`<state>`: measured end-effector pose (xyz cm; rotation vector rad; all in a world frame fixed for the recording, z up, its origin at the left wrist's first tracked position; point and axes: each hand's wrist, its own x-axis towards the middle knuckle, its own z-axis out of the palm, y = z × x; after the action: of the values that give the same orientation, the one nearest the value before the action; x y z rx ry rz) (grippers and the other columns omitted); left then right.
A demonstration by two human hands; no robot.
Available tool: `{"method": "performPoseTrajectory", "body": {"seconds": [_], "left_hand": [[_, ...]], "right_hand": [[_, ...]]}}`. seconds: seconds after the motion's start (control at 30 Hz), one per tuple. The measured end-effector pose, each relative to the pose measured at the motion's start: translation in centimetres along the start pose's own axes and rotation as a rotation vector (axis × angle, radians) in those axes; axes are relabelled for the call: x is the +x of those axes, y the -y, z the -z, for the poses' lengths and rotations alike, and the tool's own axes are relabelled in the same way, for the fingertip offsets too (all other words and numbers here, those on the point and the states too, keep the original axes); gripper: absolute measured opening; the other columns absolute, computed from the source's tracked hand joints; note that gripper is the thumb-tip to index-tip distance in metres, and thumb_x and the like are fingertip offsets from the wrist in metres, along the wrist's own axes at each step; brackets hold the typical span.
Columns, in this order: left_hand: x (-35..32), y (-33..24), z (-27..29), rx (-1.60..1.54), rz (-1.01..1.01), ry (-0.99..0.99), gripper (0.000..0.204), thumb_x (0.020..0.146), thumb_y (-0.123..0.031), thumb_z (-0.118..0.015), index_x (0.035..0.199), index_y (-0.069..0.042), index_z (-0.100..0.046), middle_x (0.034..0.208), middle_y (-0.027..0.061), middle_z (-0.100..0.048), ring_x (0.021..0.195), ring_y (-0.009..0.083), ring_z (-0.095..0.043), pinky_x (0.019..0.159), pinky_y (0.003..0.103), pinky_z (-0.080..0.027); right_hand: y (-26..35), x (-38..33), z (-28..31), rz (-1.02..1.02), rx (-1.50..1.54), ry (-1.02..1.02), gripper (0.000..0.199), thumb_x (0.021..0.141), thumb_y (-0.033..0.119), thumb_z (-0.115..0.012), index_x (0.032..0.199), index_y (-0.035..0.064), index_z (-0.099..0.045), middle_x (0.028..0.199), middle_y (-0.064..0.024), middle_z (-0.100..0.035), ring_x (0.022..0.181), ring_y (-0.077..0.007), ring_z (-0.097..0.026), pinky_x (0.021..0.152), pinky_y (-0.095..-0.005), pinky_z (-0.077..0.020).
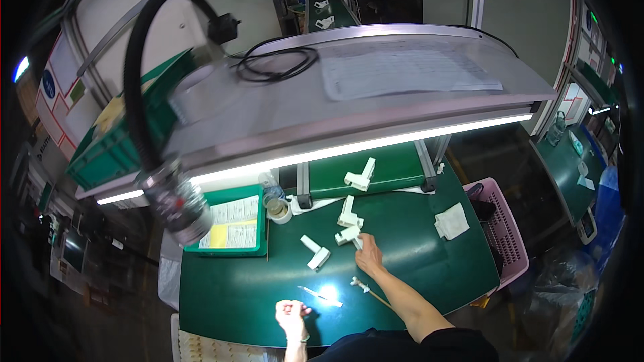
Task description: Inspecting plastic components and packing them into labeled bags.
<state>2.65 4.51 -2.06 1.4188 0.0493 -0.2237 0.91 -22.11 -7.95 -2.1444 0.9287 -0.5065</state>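
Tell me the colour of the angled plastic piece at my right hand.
The angled plastic piece at your right hand is white; best seen in the head view.

White parts (347,234), dark green table (235,288)

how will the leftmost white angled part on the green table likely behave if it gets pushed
The white angled part looks like moulded plastic, so it is probably stiff and fairly light. Its blocky, bent shape should make it unlikely to roll. The green table has a smooth sheen, so the part may slide easily.
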Motion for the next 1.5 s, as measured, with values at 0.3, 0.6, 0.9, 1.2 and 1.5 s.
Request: {"method": "performPoseTrajectory", "body": {"seconds": [0.3, 0.6, 0.9, 1.2, 1.5], "left_hand": [[-0.3, 1.2, -7.8, 0.099, 0.224, 0.297, 0.011, 0.083, 0.002, -0.058, 0.086, -0.001, -0.048, 0.074, 0.0089, -0.060, 0.060, 0.0127, -0.060, 0.056, 0.027, -0.054], [0.6, 0.3, -8.9, 0.144, 0.191, 0.263, 0.011, 0.083, 0.004, -0.057, 0.087, -0.001, -0.049, 0.075, 0.0097, -0.060, 0.064, 0.0139, -0.060, 0.059, 0.027, -0.054], [-0.4, 1.1, -6.9, 0.163, 0.275, 0.303, 0.011, 0.086, -0.004, -0.059, 0.090, 0.000, -0.049, 0.081, 0.0125, -0.061, 0.070, 0.0193, -0.063, 0.062, 0.033, -0.057], [-0.5, 0.2, -9.2, -0.452, 0.519, 0.412, 0.034, 0.088, -0.014, -0.060, 0.118, -0.004, -0.048, 0.105, 0.0087, -0.059, 0.094, 0.0173, -0.059, 0.077, 0.033, -0.051], [0.5, 3.2, 0.1, -0.350, 0.342, 0.471, 0.041, 0.087, -0.013, -0.058, 0.124, 0.002, -0.049, 0.112, 0.0116, -0.057, 0.096, 0.0174, -0.057, 0.082, 0.031, -0.049]], "right_hand": [[-3.6, 7.9, 9.0, 0.425, -0.250, 0.035, 0.014, 0.068, 0.005, -0.056, 0.082, 0.0067, -0.057, 0.102, -0.0121, -0.057, 0.095, -0.0312, -0.052, 0.076, -0.0405, -0.0440], [0.6, 21.6, 11.0, 0.591, -0.659, 0.231, 0.026, 0.060, 0.009, -0.060, 0.085, 0.0081, -0.068, 0.096, -0.0131, -0.062, 0.100, -0.0322, -0.057, 0.087, -0.0461, -0.0429], [-0.9, 12.7, 11.0, 0.425, 0.112, 0.280, 0.009, 0.066, 0.008, -0.061, 0.074, 0.0039, -0.064, 0.089, -0.0144, -0.060, 0.087, -0.0307, -0.059, 0.070, -0.0413, -0.0457], [3.8, -7.6, 5.6, -0.130, 1.227, 0.697, 0.006, 0.082, 0.007, -0.061, 0.076, 0.0041, -0.063, 0.081, -0.0011, -0.054, 0.078, -0.0116, -0.054, 0.071, -0.0263, -0.0438], [8.5, -13.7, 3.9, 0.573, 0.524, 0.717, 0.025, 0.082, 0.013, -0.051, 0.102, 0.0032, -0.062, 0.106, -0.0166, -0.052, 0.105, -0.0277, -0.048, 0.085, -0.0367, -0.0407]]}}
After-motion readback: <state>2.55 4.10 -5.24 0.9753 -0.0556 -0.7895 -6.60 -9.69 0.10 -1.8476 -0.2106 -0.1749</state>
